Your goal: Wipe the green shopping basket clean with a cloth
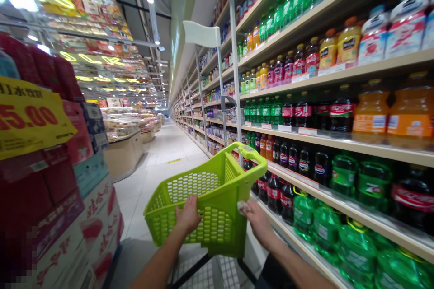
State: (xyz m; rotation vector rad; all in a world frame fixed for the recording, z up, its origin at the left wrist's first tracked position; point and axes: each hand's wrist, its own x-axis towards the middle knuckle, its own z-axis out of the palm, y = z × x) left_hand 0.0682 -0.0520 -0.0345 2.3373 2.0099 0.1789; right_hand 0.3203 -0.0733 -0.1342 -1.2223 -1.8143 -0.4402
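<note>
A lime-green plastic shopping cart point(217, 223) stands side-on before me, its basket a mesh of holes and its handle at the upper right. My left hand point(187, 216) grips the near side at the rim, the fingertips reaching the top edge and the thumb apart on the left. With closed fingers, my right hand point(259, 223) presses a small crumpled greyish-white cloth point(242, 208) against the cart's rear panel, below the handle. The cloth's exact kind is hard to make out. Dark legs carry the basket below.
Shelves point(339, 140) of bottled drinks run along the right, close to the cart. Stacked drink cartons point(91, 221) with a yellow price sign point(34, 117) stand at the left. Tiled floor point(162, 153) leads down the aisle past display counters point(125, 153). A white sign post point(222, 86) rises behind the cart.
</note>
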